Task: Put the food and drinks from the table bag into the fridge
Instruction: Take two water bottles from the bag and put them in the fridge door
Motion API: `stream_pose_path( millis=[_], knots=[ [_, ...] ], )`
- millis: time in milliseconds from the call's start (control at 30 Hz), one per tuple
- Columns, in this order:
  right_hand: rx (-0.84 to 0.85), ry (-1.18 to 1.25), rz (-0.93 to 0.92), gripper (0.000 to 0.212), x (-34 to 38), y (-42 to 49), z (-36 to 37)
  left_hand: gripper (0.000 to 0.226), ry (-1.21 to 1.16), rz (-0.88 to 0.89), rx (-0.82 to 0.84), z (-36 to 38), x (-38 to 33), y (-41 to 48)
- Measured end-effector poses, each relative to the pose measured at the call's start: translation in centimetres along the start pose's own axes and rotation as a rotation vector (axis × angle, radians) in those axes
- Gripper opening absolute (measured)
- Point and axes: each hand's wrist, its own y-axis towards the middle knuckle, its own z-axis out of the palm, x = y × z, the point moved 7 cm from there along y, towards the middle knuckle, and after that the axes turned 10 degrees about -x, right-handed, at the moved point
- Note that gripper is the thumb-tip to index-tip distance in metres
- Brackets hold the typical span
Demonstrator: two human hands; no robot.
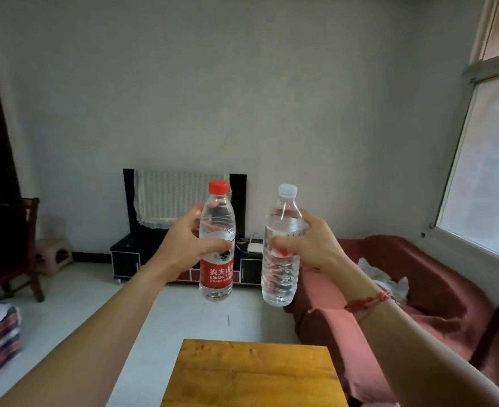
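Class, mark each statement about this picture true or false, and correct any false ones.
1. The left hand grips the red-capped bottle. True.
2. The right hand grips the white-capped bottle. True.
3. Both bottles rest on a surface. False: both are held upright in the air, clear of the wooden table.
4. The right wrist is bare. False: a red string bracelet circles it.

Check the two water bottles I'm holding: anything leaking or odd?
Nothing stands out: the red-capped bottle in the left hand and white-capped bottle in the right hand are roughly upright, capped, with no visible leak.
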Motion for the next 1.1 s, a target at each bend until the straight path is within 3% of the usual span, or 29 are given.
stream_pose_path(
  millis=[467,767,1100],
  knots=[
    [0.179,0.081,-0.081,0.057,2.6,-1.4,6.1,0.054,0.113,-0.044,-0.150,-6.6,0.0,-3.8],
    [0.375,0.161,-0.224,0.063,9.8,-6.7,16.6,0.056,0.210,-0.079,-0.382,-18.7,-0.9,-10.9],
    [0.669,0.319,-0.255,0.062,18.6,-19.8,30.3,0.067,0.376,-0.216,-0.681,-34.5,-2.5,-25.0]
  ],
)
